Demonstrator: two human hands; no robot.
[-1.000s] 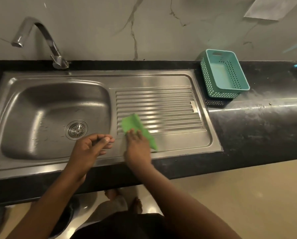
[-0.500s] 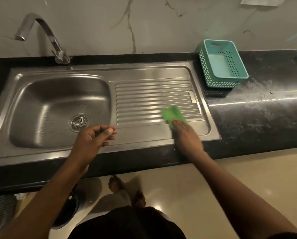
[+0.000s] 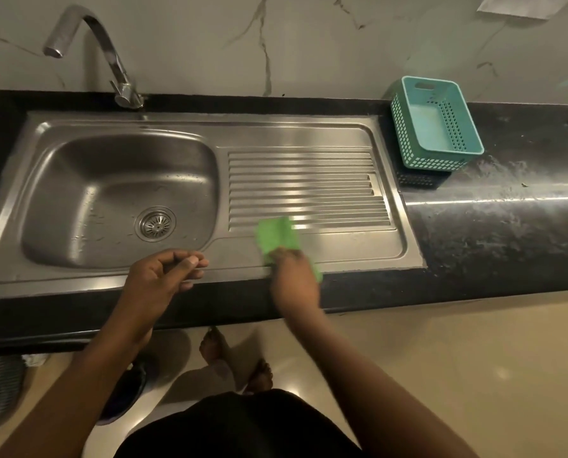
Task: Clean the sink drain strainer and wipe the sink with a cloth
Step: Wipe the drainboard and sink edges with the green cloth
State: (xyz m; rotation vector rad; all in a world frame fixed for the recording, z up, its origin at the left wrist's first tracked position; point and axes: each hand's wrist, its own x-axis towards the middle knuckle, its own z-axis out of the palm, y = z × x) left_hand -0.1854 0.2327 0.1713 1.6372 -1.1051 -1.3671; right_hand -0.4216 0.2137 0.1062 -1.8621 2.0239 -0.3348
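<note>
Green cloth (image 3: pixel 276 234) lower centre, soft, light, grab anywhere; right hand (image 3: pixel 294 282) on it, blurred, grip unclear; left hand (image 3: pixel 163 276) loosely curled, empty

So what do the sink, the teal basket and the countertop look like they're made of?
Sink: probably stainless steel, brushed finish, with soft streaky reflections. Basket: moulded plastic, matte teal, with grid holes in its walls. Countertop: seemingly polished dark stone, speckled, with a glossy light streak; laminate can't be ruled out.
</note>
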